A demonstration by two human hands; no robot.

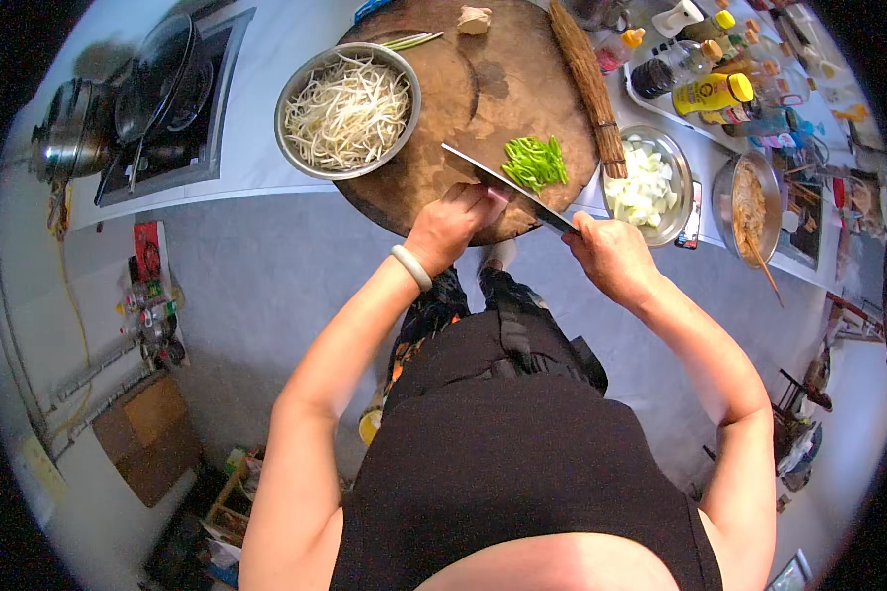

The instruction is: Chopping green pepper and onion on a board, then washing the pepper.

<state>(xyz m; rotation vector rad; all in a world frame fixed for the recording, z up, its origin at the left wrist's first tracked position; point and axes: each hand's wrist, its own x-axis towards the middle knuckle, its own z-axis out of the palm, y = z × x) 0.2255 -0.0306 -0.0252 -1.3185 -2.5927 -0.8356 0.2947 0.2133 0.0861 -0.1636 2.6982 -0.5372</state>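
Note:
My right hand [612, 255] grips the handle of a cleaver [514, 185], its blade seen nearly edge-on and slanting up to the left over a round wooden chopping block [443, 111]. Curled at the block's near edge, my left hand [451, 225] has its fingertips on a small pinkish piece of food [498, 196] beside the blade; what food it is I cannot tell. A light bangle [412, 267] circles my left wrist. Just beyond the blade lies a small heap of cut green vegetable strips [534, 162]. Farther back on the block is a knob of ginger [474, 21].
A metal bowl of bean sprouts [347, 111] overlaps the block's left side, near thin green stalks [414, 41]. On the right are a bundled-twig brush [584, 81], a bowl of white vegetable pieces [643, 185], a phone [689, 216], several bottles [709, 92] and a bowl with chopsticks [746, 203]. A wok [155, 81] sits left.

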